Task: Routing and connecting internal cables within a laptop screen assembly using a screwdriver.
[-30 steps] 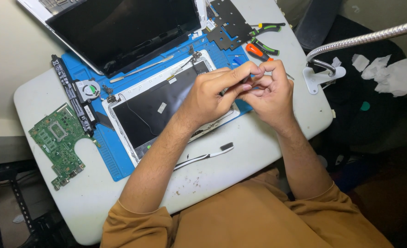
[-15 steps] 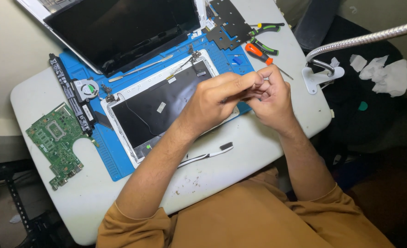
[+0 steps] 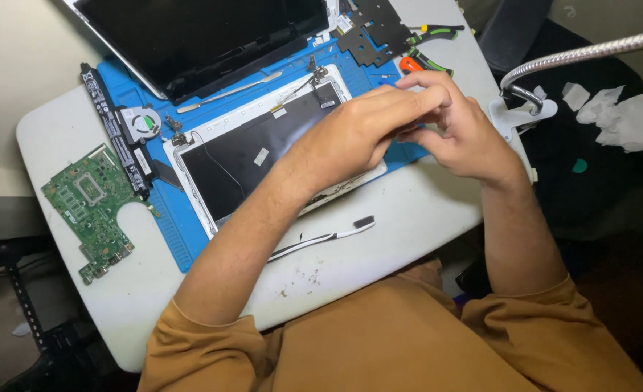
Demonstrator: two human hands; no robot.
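Observation:
My left hand [image 3: 358, 134] and my right hand [image 3: 463, 134] meet fingertip to fingertip just above the right end of a white laptop lid shell [image 3: 263, 145] with a black inner face. The left fingers reach out pinched; the right fingers curl around them. Between them is a small thin dark part, almost wholly hidden by the fingers. The shell lies on a blue work mat [image 3: 169, 225], with hinges at its upper corners.
A dark screen panel [image 3: 198, 36] lies at the back. A green circuit board [image 3: 93, 207], long black battery [image 3: 111, 116] and fan [image 3: 141, 122] sit left. A white brush [image 3: 321, 236] lies in front; an orange screwdriver [image 3: 411, 64] and pliers [image 3: 437, 30] behind the hands; a gooseneck lamp [image 3: 575, 54] right.
Both hands stay joined and have shifted slightly right and toward the table's back edge. The thin dark part, visible between the fingers before, is now covered.

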